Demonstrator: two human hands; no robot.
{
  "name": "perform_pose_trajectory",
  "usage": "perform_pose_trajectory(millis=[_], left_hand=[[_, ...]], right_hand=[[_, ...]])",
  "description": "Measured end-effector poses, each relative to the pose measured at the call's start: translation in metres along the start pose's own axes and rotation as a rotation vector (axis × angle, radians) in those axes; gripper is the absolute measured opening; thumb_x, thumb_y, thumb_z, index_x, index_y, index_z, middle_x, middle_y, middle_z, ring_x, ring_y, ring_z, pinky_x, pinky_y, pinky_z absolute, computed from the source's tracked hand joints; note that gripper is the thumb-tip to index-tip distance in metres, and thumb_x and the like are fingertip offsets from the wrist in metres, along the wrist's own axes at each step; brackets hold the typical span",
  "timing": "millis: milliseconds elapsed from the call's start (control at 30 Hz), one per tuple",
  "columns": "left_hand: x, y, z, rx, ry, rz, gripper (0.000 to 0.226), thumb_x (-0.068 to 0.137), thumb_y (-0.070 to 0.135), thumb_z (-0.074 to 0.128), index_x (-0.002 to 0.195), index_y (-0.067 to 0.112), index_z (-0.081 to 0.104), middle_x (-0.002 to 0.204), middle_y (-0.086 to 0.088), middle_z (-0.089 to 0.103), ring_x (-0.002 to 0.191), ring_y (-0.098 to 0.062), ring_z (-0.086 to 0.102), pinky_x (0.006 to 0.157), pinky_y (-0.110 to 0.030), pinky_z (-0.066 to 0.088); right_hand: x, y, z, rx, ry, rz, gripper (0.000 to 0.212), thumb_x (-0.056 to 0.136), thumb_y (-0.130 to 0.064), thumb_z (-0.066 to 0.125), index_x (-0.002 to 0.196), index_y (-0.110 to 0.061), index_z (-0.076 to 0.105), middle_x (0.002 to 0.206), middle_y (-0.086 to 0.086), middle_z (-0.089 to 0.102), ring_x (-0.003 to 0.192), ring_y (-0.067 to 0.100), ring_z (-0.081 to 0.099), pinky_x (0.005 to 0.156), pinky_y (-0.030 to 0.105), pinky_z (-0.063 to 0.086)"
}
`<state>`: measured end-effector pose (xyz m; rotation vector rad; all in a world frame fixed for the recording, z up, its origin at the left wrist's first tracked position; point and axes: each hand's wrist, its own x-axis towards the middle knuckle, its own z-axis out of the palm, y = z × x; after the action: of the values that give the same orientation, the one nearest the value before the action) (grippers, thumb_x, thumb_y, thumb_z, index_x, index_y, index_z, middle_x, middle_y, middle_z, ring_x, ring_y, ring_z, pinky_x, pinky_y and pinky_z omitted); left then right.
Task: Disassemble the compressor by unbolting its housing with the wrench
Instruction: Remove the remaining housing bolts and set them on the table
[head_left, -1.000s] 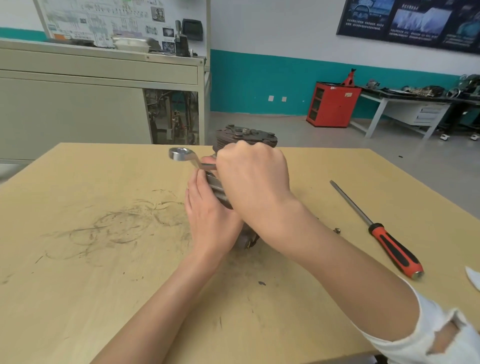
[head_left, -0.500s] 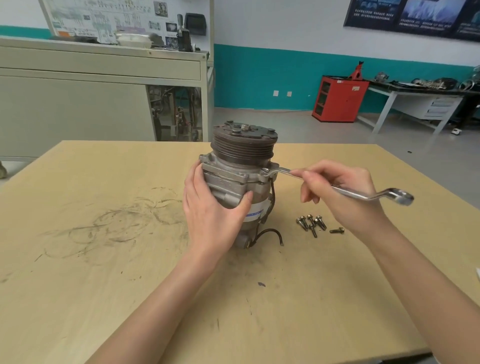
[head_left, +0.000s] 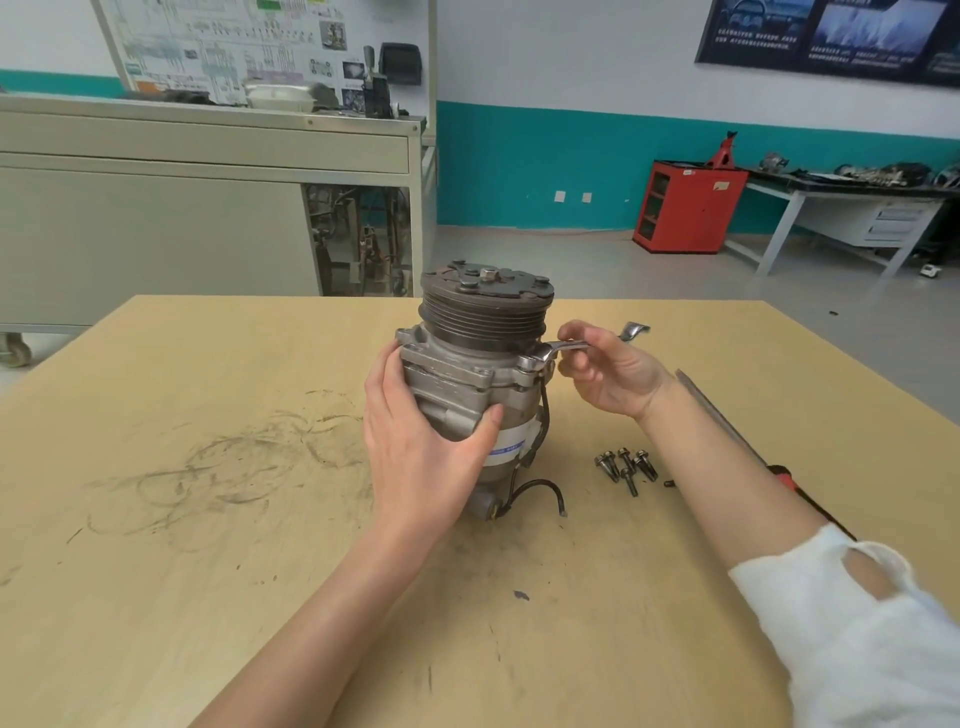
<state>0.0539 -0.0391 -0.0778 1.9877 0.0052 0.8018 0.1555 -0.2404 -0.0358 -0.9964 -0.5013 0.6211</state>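
As left hand (head_left: 421, 447) grips compressor (head_left: 457, 376), right hand (head_left: 618, 376) pinches wrench (head_left: 543, 356)

I see the grey compressor (head_left: 457, 384) standing upright, black grooved pulley (head_left: 485, 312) on top, the silver wrench (head_left: 545, 354) seated ring-end on a flange bolt at its 3 o'clock, loose bolts (head_left: 626, 465) lying at 4 o'clock.

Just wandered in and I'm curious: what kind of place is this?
Probably a car-repair training workshop: a compressor stands on the table with a wrench set on it, a diagram board stands behind, and a red cabinet sits beside a bench strewn with parts.
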Motion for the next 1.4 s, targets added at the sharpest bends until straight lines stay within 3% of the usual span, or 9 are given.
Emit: perform_pose_trajectory(millis=[200, 300, 400, 667, 800, 1000, 1200, 1300, 1400], left_hand=[[0.000, 0.002, -0.002, 0.009, -0.010, 0.007, 0.097, 0.074, 0.043, 0.076, 0.149, 0.007, 0.026, 0.152, -0.003, 0.028, 0.141, -0.019, 0.029, 0.115, -0.049, 0.029], [-0.001, 0.003, -0.002, 0.011, -0.015, 0.009, 0.098, 0.074, 0.046, 0.074, 0.150, 0.008, 0.025, 0.152, -0.003, 0.028, 0.141, -0.019, 0.029, 0.116, -0.049, 0.028], [-0.002, 0.003, -0.003, 0.009, -0.019, 0.008, 0.098, 0.074, 0.048, 0.072, 0.150, 0.008, 0.025, 0.152, -0.003, 0.028, 0.141, -0.019, 0.028, 0.116, -0.049, 0.028], [-0.002, 0.004, -0.004, 0.015, -0.012, 0.008, 0.097, 0.075, 0.046, 0.073, 0.150, 0.007, 0.025, 0.152, -0.005, 0.029, 0.142, -0.020, 0.028, 0.116, -0.049, 0.027], [-0.002, 0.004, -0.003, 0.019, -0.003, 0.008, 0.096, 0.076, 0.042, 0.076, 0.150, 0.006, 0.026, 0.152, -0.006, 0.029, 0.141, -0.022, 0.029, 0.116, -0.048, 0.026], [-0.001, 0.005, -0.004, -0.003, -0.046, -0.011, 0.090, 0.078, 0.045, 0.066, 0.148, 0.003, 0.027, 0.152, -0.010, 0.029, 0.141, -0.025, 0.028, 0.115, -0.048, 0.026], [0.002, 0.008, -0.008, 0.059, -0.114, -0.002, 0.068, 0.087, 0.045, 0.033, 0.130, -0.006, 0.047, 0.134, -0.024, 0.045, 0.126, -0.038, 0.037, 0.100, -0.057, 0.035], [0.001, 0.007, -0.006, 0.042, -0.090, 0.031, 0.060, 0.097, 0.038, 0.051, 0.146, 0.005, 0.036, 0.154, -0.014, 0.029, 0.143, -0.017, 0.023, 0.112, -0.048, 0.030], [0.000, 0.009, -0.005, -0.050, -0.019, -0.046, 0.083, 0.087, 0.048, 0.060, 0.149, 0.005, 0.025, 0.154, -0.010, 0.026, 0.142, -0.022, 0.030, 0.116, -0.047, 0.027]], right_hand=[[-0.015, -0.012, 0.018, -0.163, 0.238, -0.187, 0.019, 0.078, -0.031, 0.074, 0.073, -0.013, 0.077, 0.065, 0.001, 0.070, 0.058, 0.007, 0.064, 0.054, 0.014, 0.052], [-0.033, -0.031, 0.041, -0.478, 0.460, -0.303, 0.041, 0.096, -0.018, 0.048, 0.067, -0.009, 0.076, 0.061, 0.007, 0.068, 0.053, 0.014, 0.062, 0.050, 0.019, 0.050], [-0.050, -0.043, 0.079, -0.825, 0.617, -0.413, 0.035, 0.096, -0.017, 0.052, 0.072, -0.005, 0.073, 0.060, 0.010, 0.068, 0.052, 0.019, 0.063, 0.049, 0.021, 0.051], [-0.046, -0.031, 0.171, -1.703, 0.689, -0.442, 0.037, 0.092, -0.031, 0.057, 0.071, -0.004, 0.069, 0.056, 0.006, 0.062, 0.051, 0.017, 0.058, 0.051, 0.025, 0.047], [-0.034, -0.017, 0.182, -2.082, 0.748, -0.394, 0.035, 0.095, -0.039, 0.051, 0.069, -0.017, 0.054, 0.049, -0.002, 0.033, 0.056, 0.023, 0.043, 0.047, 0.024, 0.028], [-0.014, 0.012, 0.206, -2.276, 1.033, -0.647, 0.042, 0.028, -0.028, 0.097, 0.034, -0.017, 0.056, 0.032, 0.001, 0.045, 0.026, 0.022, 0.047, 0.040, 0.012, 0.019], [-0.006, 0.047, 0.204, -2.458, 1.066, -0.441, 0.031, 0.066, -0.042, 0.078, 0.051, -0.019, 0.064, 0.046, -0.005, 0.057, 0.040, 0.011, 0.056, 0.035, 0.017, 0.035], [-0.017, 0.050, 0.199, -2.442, 1.065, -0.516, 0.026, 0.075, -0.036, 0.070, 0.055, -0.021, 0.062, 0.049, -0.005, 0.057, 0.042, 0.010, 0.055, 0.036, 0.018, 0.035], [-0.034, 0.045, 0.187, -2.354, 0.964, -0.755, 0.021, 0.075, -0.020, 0.066, 0.056, -0.016, 0.059, 0.049, -0.001, 0.055, 0.042, 0.015, 0.054, 0.036, 0.019, 0.031]])
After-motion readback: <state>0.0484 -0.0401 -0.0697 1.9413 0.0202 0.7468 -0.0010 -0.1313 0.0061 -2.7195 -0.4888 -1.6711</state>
